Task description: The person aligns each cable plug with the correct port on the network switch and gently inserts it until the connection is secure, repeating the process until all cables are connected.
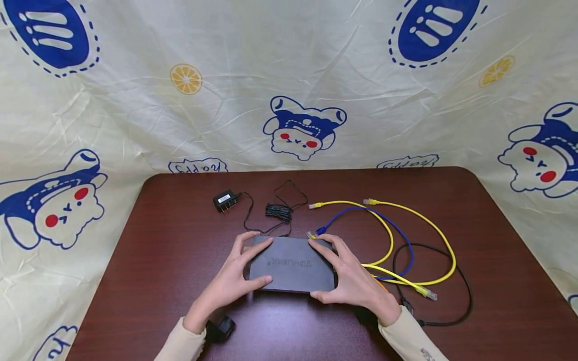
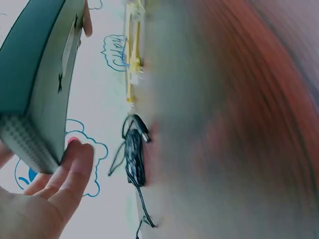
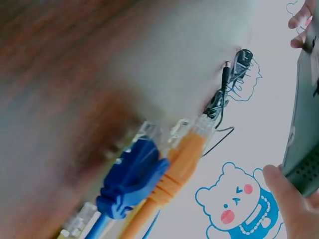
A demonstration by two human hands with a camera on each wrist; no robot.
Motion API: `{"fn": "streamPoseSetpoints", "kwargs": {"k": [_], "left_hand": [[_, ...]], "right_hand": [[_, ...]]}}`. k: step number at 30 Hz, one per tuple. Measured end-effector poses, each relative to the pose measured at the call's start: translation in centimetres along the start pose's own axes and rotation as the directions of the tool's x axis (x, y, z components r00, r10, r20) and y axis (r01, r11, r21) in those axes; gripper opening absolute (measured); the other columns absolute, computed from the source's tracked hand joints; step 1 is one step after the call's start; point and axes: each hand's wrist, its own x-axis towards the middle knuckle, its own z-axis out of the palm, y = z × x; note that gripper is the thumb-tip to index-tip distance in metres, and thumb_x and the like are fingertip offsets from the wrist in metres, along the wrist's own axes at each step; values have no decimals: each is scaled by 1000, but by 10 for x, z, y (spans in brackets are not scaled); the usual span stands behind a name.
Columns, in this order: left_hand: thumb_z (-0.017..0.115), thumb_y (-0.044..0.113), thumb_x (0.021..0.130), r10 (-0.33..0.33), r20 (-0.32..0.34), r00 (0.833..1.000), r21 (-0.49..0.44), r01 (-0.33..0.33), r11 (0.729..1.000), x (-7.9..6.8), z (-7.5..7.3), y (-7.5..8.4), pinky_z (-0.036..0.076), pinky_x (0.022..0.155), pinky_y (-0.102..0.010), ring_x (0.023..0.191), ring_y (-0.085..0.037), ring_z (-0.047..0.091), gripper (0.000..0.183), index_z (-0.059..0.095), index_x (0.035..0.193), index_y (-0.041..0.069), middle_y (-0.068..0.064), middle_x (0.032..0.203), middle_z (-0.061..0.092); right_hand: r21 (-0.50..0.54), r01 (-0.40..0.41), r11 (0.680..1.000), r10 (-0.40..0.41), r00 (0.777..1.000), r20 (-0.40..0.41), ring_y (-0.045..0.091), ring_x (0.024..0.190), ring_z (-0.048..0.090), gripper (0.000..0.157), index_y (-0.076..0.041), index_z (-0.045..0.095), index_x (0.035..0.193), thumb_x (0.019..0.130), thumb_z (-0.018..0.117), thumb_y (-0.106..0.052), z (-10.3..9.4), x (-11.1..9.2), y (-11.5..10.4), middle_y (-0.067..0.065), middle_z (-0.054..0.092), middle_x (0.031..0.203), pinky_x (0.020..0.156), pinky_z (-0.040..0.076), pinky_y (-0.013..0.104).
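Both hands hold a dark grey TP-LINK network switch [image 1: 292, 264] by its two short ends, raised over the table. My left hand [image 1: 239, 271] grips one end, thumb along the near edge and fingers at the far corner. At the other end my right hand [image 1: 349, 273] grips in the same way. The left wrist view shows the fingers [image 2: 75, 172] under a perforated side of the switch [image 2: 47, 94]. In the right wrist view the switch [image 3: 304, 119] is partly cut off by the frame's edge, with the right hand [image 3: 294, 209] at its vented end.
Beyond the switch lie a black power adapter [image 1: 225, 200] and its bundled cord [image 1: 278, 212]. To the right, yellow [image 1: 444, 240] and blue [image 1: 408, 240] Ethernet cables loop over a black cable [image 1: 469, 296]. An orange cable plug [image 3: 182, 164] shows in the right wrist view. A patterned cloth [image 1: 235, 130] hangs behind the table [image 1: 149, 250].
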Motion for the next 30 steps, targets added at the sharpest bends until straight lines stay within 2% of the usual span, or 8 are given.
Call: {"fn": "streamPoseSetpoints", "kwargs": {"k": [5,10,12,14,17,20,27,30], "left_hand": [[75,15,84,27,-108,994,-81,-36,996,2,3,7,41,92,-49,124,-22,44,63,49,141,19,-7,152,20],[72,16,86,-6,-215,977,-145,-26,989,4,9,16,33,98,-57,133,-25,33,59,50,140,24,-2,151,27],[72,18,86,-30,-237,971,-161,-9,987,5,12,20,31,99,-55,133,-23,34,60,49,140,28,0,148,33],[70,19,87,-61,-239,969,-203,11,979,6,15,23,39,94,-48,128,-19,38,60,47,141,30,3,144,39],[69,15,89,-101,-232,967,-326,20,945,7,20,25,49,78,-33,106,-12,52,59,46,142,28,2,140,44],[67,8,89,-133,-247,960,-448,9,894,8,24,26,50,63,-27,85,-10,57,54,49,138,21,-4,135,48],[65,-3,86,-224,-319,921,-634,-32,772,11,26,24,50,70,-27,84,-17,61,40,56,124,4,-14,113,54],[65,-4,86,-245,-332,911,-648,-32,761,12,25,24,51,66,-26,69,-15,61,38,56,122,3,-13,112,55]], "right_hand": [[14,31,999,-30,995,-96,23,111,44,93,-7,47,140,64,80,-50,-3,1,-2,15,38,137,83,41,35],[-1,45,999,-44,980,-193,29,118,42,90,-5,49,138,70,72,-59,-5,4,-5,18,40,135,89,38,36],[-15,46,999,-48,974,-223,30,117,42,89,-4,49,137,72,69,-61,-5,5,-7,19,40,134,88,39,37],[-28,41,999,-46,969,-244,30,117,42,89,-4,49,137,73,67,-63,-5,6,-8,20,40,134,87,40,39],[-36,27,999,-36,964,-262,31,118,41,89,-4,50,137,74,65,-65,-5,7,-10,20,40,134,86,41,43],[-27,8,1000,-15,965,-263,32,118,40,89,-3,49,137,73,66,-64,-4,8,-13,20,40,134,86,40,44],[-17,-75,997,70,973,-218,26,112,43,88,-8,46,141,78,62,-66,-3,5,-22,16,38,136,76,43,35],[2,-84,996,82,971,-226,23,107,47,77,-10,47,141,84,62,-59,-3,3,-24,14,40,134,70,43,30]]}}
